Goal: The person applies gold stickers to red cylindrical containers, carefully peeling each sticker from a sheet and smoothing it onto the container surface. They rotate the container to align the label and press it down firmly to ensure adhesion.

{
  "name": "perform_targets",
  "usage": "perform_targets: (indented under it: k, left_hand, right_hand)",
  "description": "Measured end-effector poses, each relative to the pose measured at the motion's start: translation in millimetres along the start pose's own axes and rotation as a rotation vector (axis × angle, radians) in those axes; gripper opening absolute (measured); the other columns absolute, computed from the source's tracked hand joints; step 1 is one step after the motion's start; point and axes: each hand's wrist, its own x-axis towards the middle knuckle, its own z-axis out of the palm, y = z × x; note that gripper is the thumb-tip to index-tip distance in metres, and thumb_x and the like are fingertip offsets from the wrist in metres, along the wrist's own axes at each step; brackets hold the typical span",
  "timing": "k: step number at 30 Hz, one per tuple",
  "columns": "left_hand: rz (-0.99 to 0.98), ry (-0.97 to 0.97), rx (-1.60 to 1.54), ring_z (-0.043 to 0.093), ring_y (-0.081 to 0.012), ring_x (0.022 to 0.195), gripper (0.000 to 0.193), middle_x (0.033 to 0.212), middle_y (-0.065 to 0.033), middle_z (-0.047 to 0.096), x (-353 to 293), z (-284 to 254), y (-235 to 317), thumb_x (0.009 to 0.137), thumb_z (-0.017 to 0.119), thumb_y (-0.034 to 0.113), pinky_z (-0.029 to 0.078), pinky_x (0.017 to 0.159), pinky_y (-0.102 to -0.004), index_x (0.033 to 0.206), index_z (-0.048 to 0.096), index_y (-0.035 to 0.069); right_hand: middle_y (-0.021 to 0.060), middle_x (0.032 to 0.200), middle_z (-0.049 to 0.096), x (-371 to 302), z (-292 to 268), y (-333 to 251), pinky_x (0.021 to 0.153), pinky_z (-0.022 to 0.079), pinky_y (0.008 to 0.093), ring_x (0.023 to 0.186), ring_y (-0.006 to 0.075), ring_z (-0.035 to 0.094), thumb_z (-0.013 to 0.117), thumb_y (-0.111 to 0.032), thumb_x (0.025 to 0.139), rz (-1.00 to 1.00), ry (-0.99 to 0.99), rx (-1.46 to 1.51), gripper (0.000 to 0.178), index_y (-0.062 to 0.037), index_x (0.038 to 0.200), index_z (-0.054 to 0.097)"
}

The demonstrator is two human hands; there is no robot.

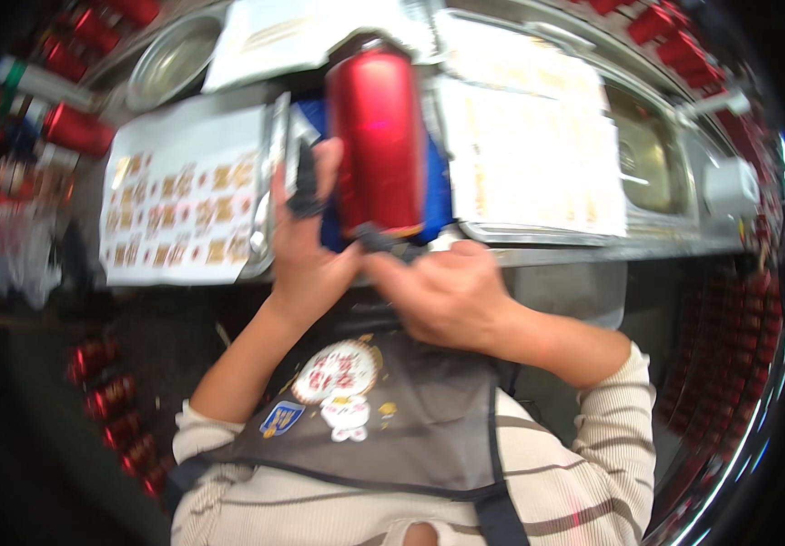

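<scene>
- I see the red cylinder (pixel 377 136) at the middle of the bench, its length pointing away from the person, on a blue mat (pixel 438 196).
- The left hand (pixel 306 241) is at the near left side of the cylinder. Its fingers are spread and point forward, with the thumb apart; one finger wears a black cover (pixel 306 187).
- The right hand (pixel 451 296) is at the near end, its fingers mostly curled, one black-covered digit reaching toward the cylinder's lower edge. Because of blur, I cannot tell if it presses there or pinches something.
- To the left I see a white sheet (pixel 183 123) with rows of gold and red decals, on a metal tray (pixel 274 150).
- To the right, another sheet (pixel 547 173) is on its own tray.
- Farther away, I see a metal bowl (pixel 142 73) at left and a sink (pixel 652 155) at right.
</scene>
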Motion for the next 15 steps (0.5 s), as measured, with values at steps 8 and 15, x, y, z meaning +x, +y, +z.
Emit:
perform_targets:
  k: [8,15]
  left_hand:
    - [0.036,-0.149,0.150,0.023,-0.0369,0.151,0.119,0.162,-0.0250,0.022,2.3,-12.6,24.5,0.072,0.087,0.034,0.001,0.121,-0.0555,0.158,0.011,0.000]
    - [0.035,-0.118,0.000,0.041,-0.0379,0.140,0.130,0.158,-0.0263,0.029,15.4,-1.2,27.8,0.068,0.092,0.033,0.014,0.120,-0.0522,0.156,0.005,-0.006]
  right_hand:
    - [0.0056,0.070,0.063,7.0,-18.1,4.4,0.052,0.049,0.0352,0.058,0.0248,0.064,0.069,-0.008,0.079,0.060,0.101,0.577,0.022,-0.0052,0.101,0.066]
    - [0.0133,0.086,0.069,-3.8,-33.6,133.3,0.071,0.052,0.0382,0.079,0.0317,0.066,0.071,-0.015,0.084,0.788,0.417,0.239,0.013,-0.0069,0.094,0.073]
